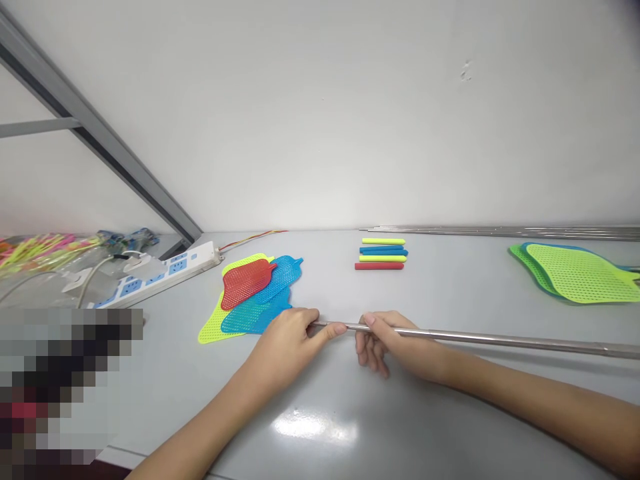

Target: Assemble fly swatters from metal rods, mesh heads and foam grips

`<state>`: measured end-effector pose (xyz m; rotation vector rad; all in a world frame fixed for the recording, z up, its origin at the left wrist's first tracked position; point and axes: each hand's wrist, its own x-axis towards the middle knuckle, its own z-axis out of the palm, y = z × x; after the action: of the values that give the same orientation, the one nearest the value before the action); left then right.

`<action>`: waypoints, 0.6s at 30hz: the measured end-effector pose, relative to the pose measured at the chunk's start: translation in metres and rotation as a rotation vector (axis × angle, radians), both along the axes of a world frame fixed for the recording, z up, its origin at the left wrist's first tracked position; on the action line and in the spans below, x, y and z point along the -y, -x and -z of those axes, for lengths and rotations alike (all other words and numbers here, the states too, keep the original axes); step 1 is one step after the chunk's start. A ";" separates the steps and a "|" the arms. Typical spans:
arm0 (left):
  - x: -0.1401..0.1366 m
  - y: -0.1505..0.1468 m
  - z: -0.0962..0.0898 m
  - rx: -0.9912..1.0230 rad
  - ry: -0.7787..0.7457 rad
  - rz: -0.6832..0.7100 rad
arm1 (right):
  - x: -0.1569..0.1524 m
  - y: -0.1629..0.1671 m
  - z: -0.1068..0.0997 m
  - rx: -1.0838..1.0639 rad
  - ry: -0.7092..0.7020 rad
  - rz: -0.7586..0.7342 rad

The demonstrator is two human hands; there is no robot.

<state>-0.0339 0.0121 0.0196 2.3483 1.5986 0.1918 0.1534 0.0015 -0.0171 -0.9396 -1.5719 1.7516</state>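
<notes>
A telescopic metal rod [500, 340] runs from my left hand across to the right edge, thinner towards the left. My left hand [290, 337] is closed around its thin end, thumb along the rod. A little to the right, my right hand [387, 340] pinches the rod between thumb and index finger, the other fingers curled loosely below. Beside my left hand lie overlapping fly swatter heads: a red one [245, 283], a blue one [286, 273], another blue one [250, 319] and yellow ones [213, 328]. My left hand partly covers the tip of the lower blue head.
Yellow, blue and red plastic sleeves [380, 266] lie behind the rod. Thin metal rods [500, 231] line the wall. More swatter heads [585, 273] sit at right. A power strip [170, 273] with plugs, bagged colourful pieces [50, 253] and a metal frame [110, 133] are at left.
</notes>
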 end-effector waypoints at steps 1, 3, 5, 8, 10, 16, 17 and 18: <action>-0.001 0.000 0.001 0.020 0.008 0.016 | 0.001 0.000 0.001 0.012 -0.012 -0.001; -0.003 0.001 0.002 0.047 0.011 0.039 | 0.001 0.001 0.002 0.029 -0.040 -0.006; -0.004 0.001 0.003 0.061 -0.001 0.046 | 0.002 0.001 0.003 0.033 -0.059 -0.017; -0.004 0.001 0.003 0.073 -0.012 0.049 | 0.002 0.001 0.003 0.024 -0.074 -0.027; -0.003 0.001 0.004 0.079 -0.003 0.052 | 0.002 0.000 0.003 0.023 -0.079 -0.023; -0.002 0.001 0.006 0.091 -0.003 0.042 | 0.003 0.001 0.003 0.050 -0.070 0.001; -0.002 0.001 0.007 0.094 -0.004 0.045 | 0.003 0.001 0.003 0.059 -0.077 0.003; -0.002 0.001 0.008 0.096 -0.003 0.051 | 0.003 0.001 0.003 0.070 -0.086 0.003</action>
<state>-0.0350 0.0146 0.0119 2.3416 1.4929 0.2914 0.1528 -0.0019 -0.0201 -0.9698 -1.6749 1.6513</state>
